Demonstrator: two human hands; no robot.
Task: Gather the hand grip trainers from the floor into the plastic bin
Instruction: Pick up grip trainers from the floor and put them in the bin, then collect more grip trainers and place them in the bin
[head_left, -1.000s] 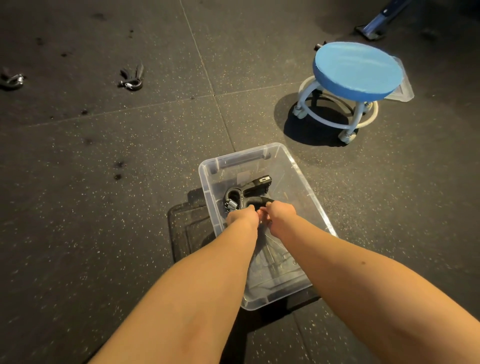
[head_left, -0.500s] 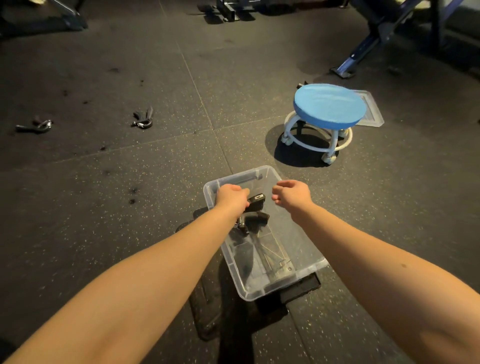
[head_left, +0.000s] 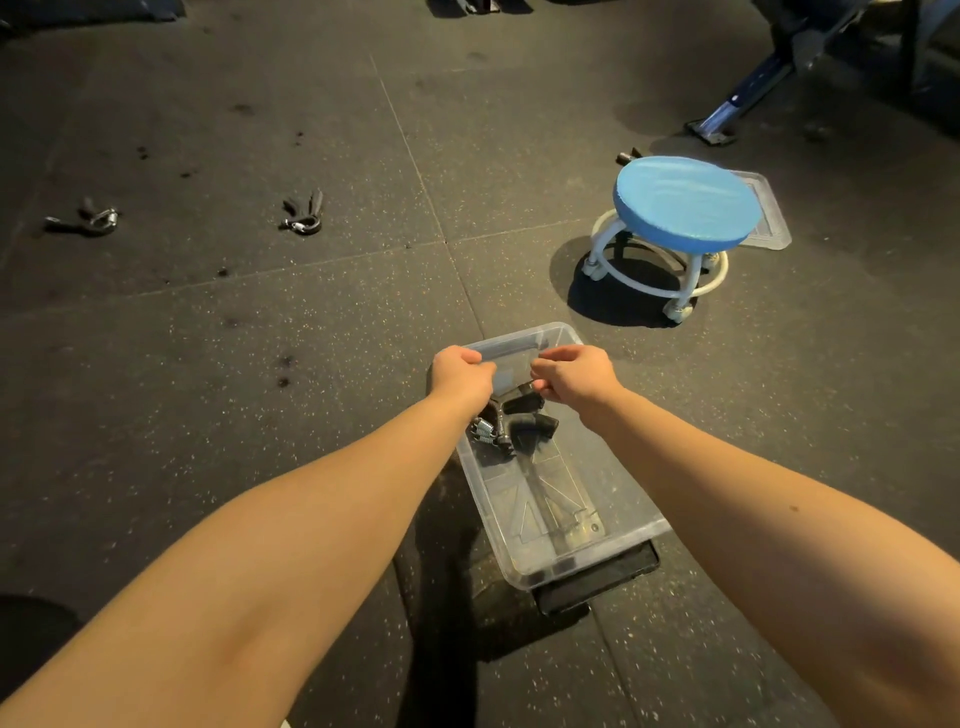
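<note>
Left hand (head_left: 462, 371) and right hand (head_left: 576, 379), joined low in the bin a second ago, are now apart and curled at the far end of the clear plastic bin (head_left: 639, 512). I cannot tell whether either grips the rim. The bin's long axis runs away from the person. Inside it lie black hand grip trainers (head_left: 535, 426), springs to the left and handles pointing right. Two more are on the floor (head_left: 260, 415), well to the left: one grip trainer (head_left: 304, 214) and another grip trainer (head_left: 85, 221).

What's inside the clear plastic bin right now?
Black hand grip trainers lie in the bin's far half; the near half looks bare. The left hand and right hand hide part of the far end.
</note>
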